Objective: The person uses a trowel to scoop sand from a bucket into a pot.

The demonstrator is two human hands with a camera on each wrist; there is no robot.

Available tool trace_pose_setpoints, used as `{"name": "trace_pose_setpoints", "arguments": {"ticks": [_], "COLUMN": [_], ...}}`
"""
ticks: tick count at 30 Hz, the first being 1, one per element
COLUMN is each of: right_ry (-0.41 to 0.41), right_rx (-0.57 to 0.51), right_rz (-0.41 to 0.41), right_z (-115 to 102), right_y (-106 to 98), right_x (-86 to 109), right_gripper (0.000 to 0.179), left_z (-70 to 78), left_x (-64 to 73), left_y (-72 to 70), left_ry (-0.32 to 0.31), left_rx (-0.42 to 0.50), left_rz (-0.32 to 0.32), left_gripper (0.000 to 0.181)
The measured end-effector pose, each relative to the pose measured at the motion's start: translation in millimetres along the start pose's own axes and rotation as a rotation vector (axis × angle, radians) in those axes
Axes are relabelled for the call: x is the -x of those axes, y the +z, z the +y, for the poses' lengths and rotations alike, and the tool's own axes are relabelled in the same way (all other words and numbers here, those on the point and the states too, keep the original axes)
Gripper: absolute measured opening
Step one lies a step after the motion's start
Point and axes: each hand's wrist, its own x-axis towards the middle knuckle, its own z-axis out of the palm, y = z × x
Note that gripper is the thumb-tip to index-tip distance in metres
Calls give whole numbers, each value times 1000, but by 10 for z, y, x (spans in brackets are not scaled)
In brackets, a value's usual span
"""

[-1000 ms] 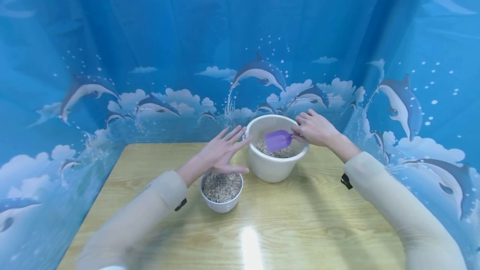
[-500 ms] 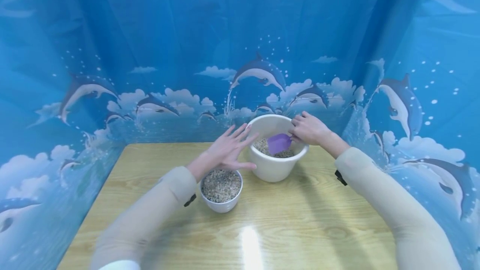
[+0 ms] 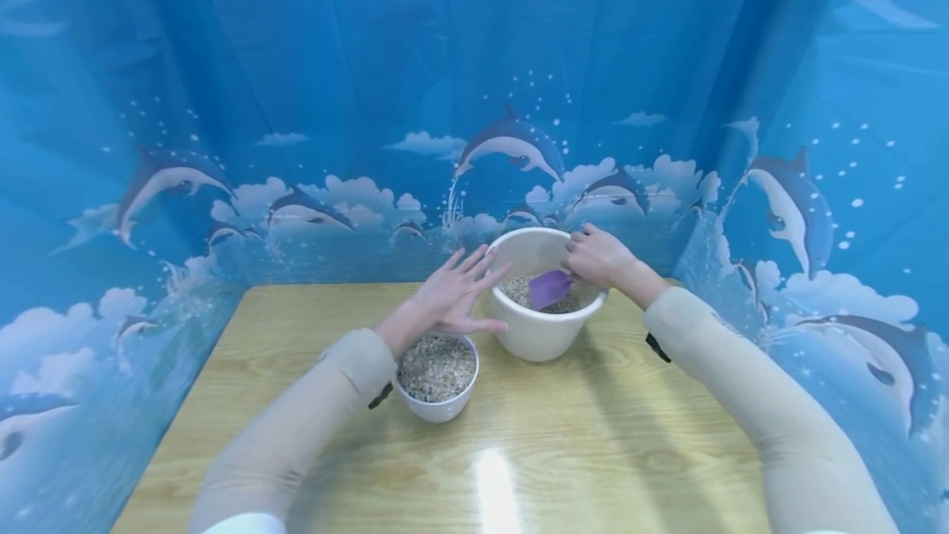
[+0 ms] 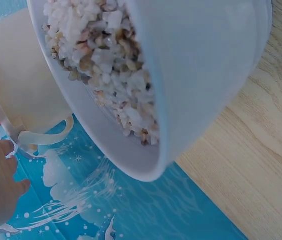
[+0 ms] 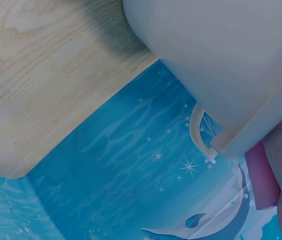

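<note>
My right hand [image 3: 599,257] grips the handle of a purple scoop [image 3: 549,290] at the far right of the white bucket [image 3: 537,338]. The scoop's blade is inside the bucket, close over coarse gravel [image 3: 516,290]. In the right wrist view the scoop's handle [image 5: 262,182] sticks out of the fist beside the rim. My left hand [image 3: 452,297] has its fingers spread, fingertips at the bucket's left rim and thumb pointing across its side. Below that hand stands a white bowl [image 3: 439,411] heaped with gravel [image 4: 106,55].
Both containers stand on a wood-grain table [image 3: 593,452] near its back edge. A blue curtain [image 3: 356,105] printed with dolphins hangs behind and at the sides. A loop handle [image 5: 196,130] juts from the bucket's side.
My right hand has moved left and down, lowering the scoop deeper into the bucket. My left hand has shifted right, up to the bucket's rim. The bowl stays in place.
</note>
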Motion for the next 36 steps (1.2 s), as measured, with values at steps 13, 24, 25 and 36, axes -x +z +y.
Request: {"name": "trace_pose_setpoints", "arguments": {"ticks": [13,24,25,36], "right_ry": [32,25,24,21], "right_rx": [-19,-43,-48,-72], "right_rz": [-69,-57,-56,-53], "right_z": [-41,-81,-85,-99], "right_y": [72,94,96,130], "right_x": [-105,-141,-143,-173], "right_gripper": [17,19,19,17], "left_z": [23,21,21,20], "left_x": [-14,-11,-8,-1], "left_y": [11,37,36,25], "left_ry": [-6,-2,-2,-1], "left_rx": [1,-14,-15,-23], "left_rz": [-19,-8,-11,-12], "left_gripper": [106,107,107,106]}}
